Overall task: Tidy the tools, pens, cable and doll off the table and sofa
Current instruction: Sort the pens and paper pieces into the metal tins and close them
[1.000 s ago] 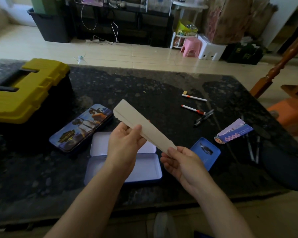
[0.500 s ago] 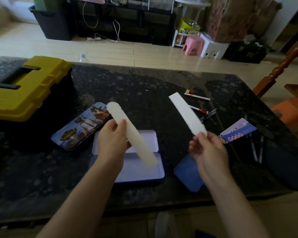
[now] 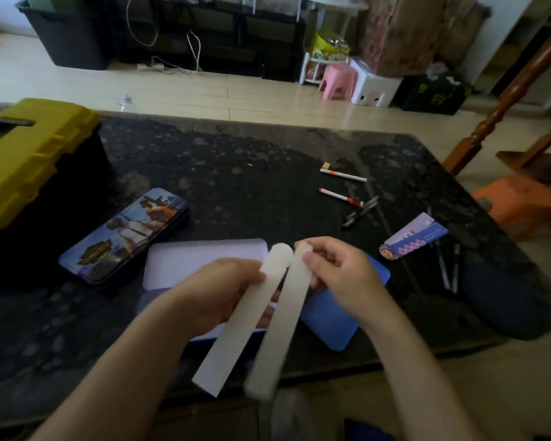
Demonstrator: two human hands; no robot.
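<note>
My left hand (image 3: 218, 292) grips one long white paper strip (image 3: 236, 332) and my right hand (image 3: 339, 272) grips a second white strip (image 3: 279, 338), blurred at its lower end. The strips' rounded tops meet above an open white-lined pencil tin (image 3: 185, 262) on the black stone table (image 3: 252, 173). Two white pens (image 3: 342, 175) with red ends, dark pens (image 3: 361, 211) and more dark pens (image 3: 449, 268) lie to the right. A closed printed pencil case (image 3: 124, 235) lies on the left beside a yellow-lidded toolbox (image 3: 29, 157).
A blue lid (image 3: 331, 323) lies under my right wrist, a purple bookmark card (image 3: 414, 238) beside it. A dark rounded object (image 3: 500, 297) sits at the table's right edge. An orange stool (image 3: 516, 202) and a wooden post (image 3: 503, 100) stand to the right.
The folded paper came apart into two strips, one in each hand. The hands spread wide, then came back together so the strip tops now meet over the open tin.
</note>
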